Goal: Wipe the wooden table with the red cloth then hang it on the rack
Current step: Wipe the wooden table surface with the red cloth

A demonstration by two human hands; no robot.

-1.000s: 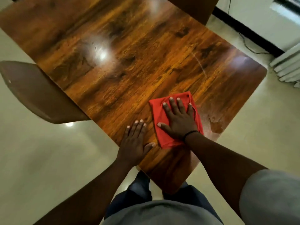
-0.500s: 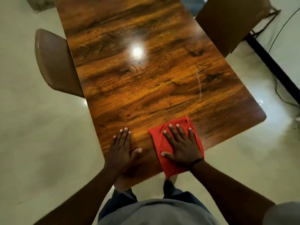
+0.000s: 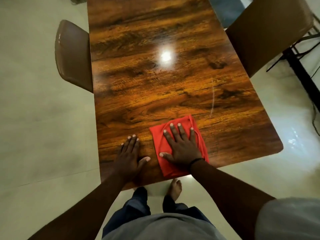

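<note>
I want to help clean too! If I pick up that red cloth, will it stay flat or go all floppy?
Probably floppy: the red cloth shows soft folds and wrinkles beside the right hand pressing it flat. It likely slides easily, since the wooden table looks glossy enough to mirror a light. It seems thin, so probably light.

Grey shirt (image 3: pixel 162 227), dark blue trousers (image 3: pixel 138 205), black wristband (image 3: pixel 195 161)

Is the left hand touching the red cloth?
Apart. The head view shows bare wooden table between the left hand and the red cloth.
</note>
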